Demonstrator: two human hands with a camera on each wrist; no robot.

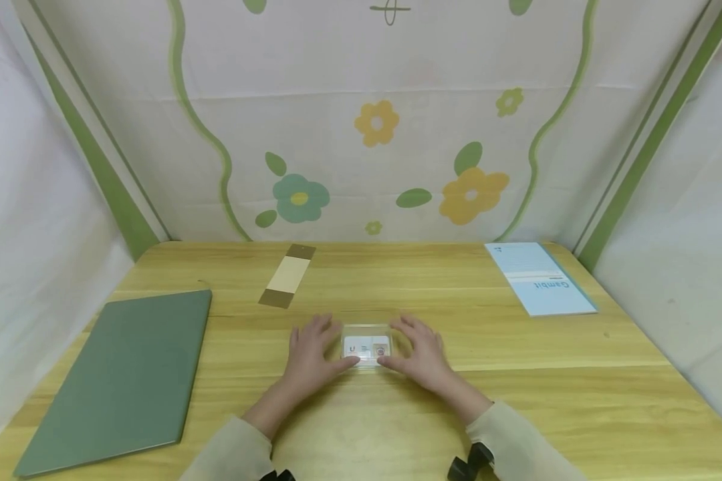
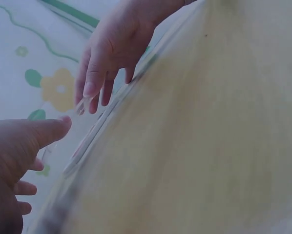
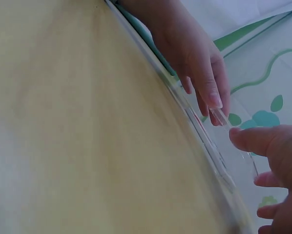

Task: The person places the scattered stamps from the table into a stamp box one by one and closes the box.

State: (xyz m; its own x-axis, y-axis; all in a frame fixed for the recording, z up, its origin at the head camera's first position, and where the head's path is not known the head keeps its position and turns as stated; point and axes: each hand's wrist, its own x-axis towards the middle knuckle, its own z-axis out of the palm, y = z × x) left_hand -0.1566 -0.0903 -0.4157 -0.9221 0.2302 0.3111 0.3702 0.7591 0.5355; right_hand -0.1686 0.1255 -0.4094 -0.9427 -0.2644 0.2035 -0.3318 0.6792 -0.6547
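A small clear plastic case (image 1: 366, 365) with printed white cards (image 1: 357, 346) in it lies on the table between my hands. Its clear lid (image 3: 221, 117) is lifted just above the lower part, as both wrist views show. On the left side, my left hand (image 1: 313, 351) pinches the lid's edge between thumb and fingers. My right hand (image 1: 422, 354) grips the opposite edge the same way, thumb at the near side and fingers at the far side. From the left wrist, the lower part (image 2: 87, 144) appears as a thin flat strip along the tabletop.
A large dark green board (image 1: 126, 381) lies at the left. Further back is a brown and cream card strip (image 1: 289, 275). At the back right rests a white and pale blue booklet (image 1: 541, 280) marked "Gambit". A flowered cloth (image 1: 337, 133) hangs behind the table (image 1: 577, 401).
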